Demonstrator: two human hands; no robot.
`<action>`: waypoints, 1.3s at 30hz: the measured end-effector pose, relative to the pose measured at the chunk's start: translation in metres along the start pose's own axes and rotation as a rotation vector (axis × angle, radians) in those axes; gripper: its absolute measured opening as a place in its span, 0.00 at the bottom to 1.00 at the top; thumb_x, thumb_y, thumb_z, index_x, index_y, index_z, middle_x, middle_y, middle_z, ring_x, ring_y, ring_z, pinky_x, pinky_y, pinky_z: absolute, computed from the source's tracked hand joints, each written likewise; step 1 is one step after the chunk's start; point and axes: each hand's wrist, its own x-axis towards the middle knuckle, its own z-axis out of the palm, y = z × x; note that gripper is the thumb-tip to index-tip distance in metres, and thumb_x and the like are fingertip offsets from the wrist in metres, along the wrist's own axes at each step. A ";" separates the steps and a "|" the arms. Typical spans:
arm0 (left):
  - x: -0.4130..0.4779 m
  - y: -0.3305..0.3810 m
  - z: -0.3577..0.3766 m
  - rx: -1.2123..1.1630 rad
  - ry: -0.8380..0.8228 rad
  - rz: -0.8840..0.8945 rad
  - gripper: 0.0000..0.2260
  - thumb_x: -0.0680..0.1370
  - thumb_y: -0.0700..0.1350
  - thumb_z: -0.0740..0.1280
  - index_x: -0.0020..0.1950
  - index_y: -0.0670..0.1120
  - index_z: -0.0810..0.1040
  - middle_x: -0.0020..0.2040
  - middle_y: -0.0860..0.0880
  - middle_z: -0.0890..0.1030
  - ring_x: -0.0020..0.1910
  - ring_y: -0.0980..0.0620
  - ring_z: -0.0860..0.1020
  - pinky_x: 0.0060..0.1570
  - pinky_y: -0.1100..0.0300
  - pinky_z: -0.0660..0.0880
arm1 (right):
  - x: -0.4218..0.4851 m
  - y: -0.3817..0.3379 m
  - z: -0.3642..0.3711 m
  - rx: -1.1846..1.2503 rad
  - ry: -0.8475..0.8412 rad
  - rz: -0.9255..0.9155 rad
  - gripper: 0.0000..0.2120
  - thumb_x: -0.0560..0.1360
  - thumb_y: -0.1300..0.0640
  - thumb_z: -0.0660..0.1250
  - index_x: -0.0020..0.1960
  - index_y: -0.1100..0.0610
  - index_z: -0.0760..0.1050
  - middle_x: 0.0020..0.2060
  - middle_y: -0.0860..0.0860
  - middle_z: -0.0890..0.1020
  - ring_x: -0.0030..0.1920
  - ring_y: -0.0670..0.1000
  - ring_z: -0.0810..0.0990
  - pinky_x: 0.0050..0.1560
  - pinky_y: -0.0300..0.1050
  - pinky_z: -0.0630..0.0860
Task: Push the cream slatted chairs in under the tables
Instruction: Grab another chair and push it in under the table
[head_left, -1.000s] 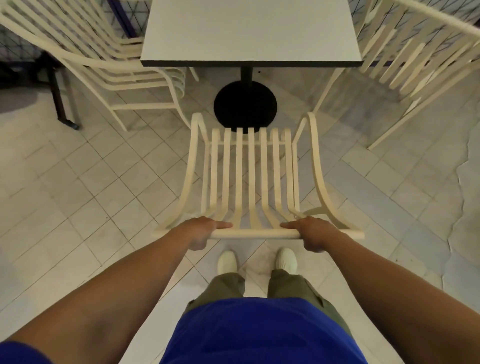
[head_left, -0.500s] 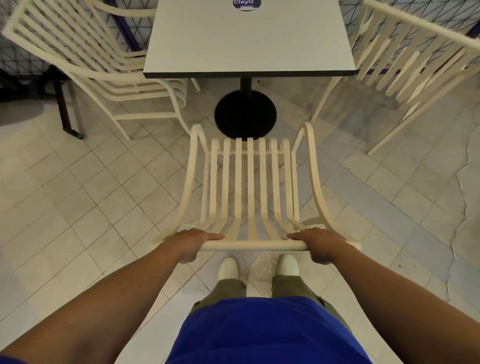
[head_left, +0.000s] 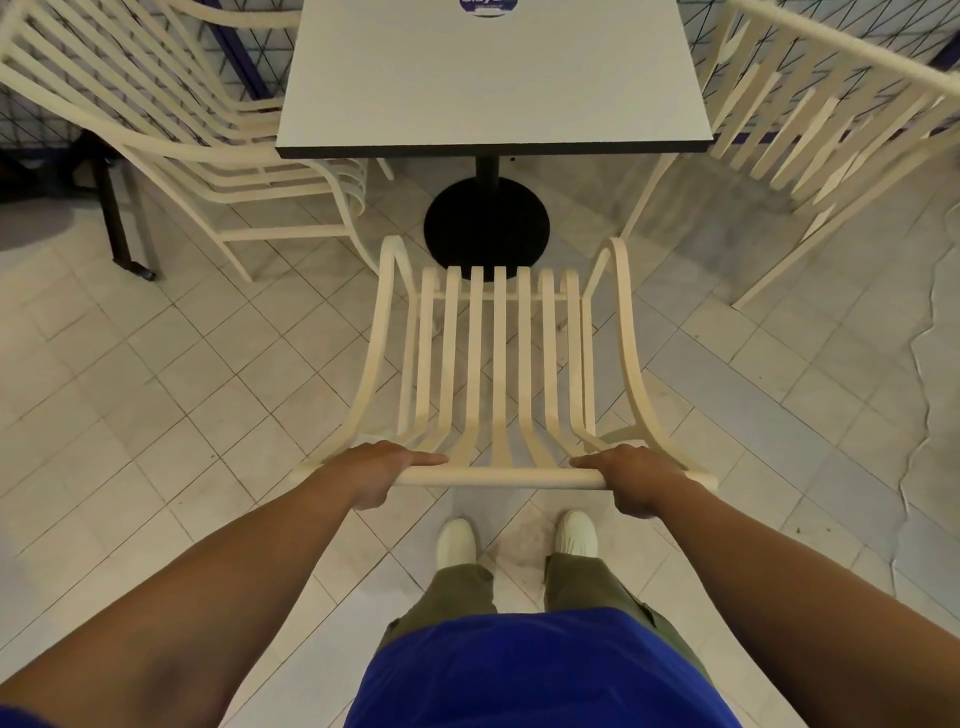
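I have both arms stretched out straight ahead, my left hand (head_left: 384, 470) and right hand (head_left: 631, 478) each curled palm-down over the round top rail of the cream slatted chair (head_left: 498, 364), one toward each end. The chair stands on the pale tiled floor (head_left: 156, 389), its curved slats running forward to the black round base (head_left: 485, 218) of the square grey table (head_left: 493, 78). Two more cream slatted chairs flank that table, left (head_left: 171, 119) and right (head_left: 831, 114).
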 end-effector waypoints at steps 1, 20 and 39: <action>0.000 0.001 -0.002 0.001 -0.005 0.001 0.45 0.76 0.28 0.63 0.74 0.75 0.54 0.56 0.50 0.75 0.44 0.49 0.79 0.47 0.50 0.81 | 0.000 0.000 -0.002 -0.003 -0.005 0.002 0.37 0.75 0.66 0.68 0.77 0.40 0.61 0.65 0.51 0.76 0.59 0.54 0.78 0.60 0.47 0.76; -0.017 0.017 0.006 -0.139 -0.136 -0.011 0.40 0.78 0.46 0.69 0.80 0.66 0.48 0.66 0.45 0.73 0.56 0.47 0.76 0.54 0.55 0.76 | -0.012 0.003 0.001 0.080 -0.103 0.017 0.35 0.76 0.49 0.69 0.78 0.40 0.56 0.70 0.51 0.72 0.64 0.53 0.74 0.65 0.50 0.70; -0.004 0.101 -0.053 -0.126 -0.022 0.154 0.36 0.78 0.68 0.60 0.81 0.54 0.58 0.81 0.51 0.58 0.79 0.49 0.57 0.73 0.54 0.57 | -0.053 -0.004 -0.010 0.468 0.174 0.056 0.34 0.77 0.31 0.54 0.77 0.47 0.63 0.76 0.52 0.65 0.74 0.57 0.64 0.72 0.54 0.60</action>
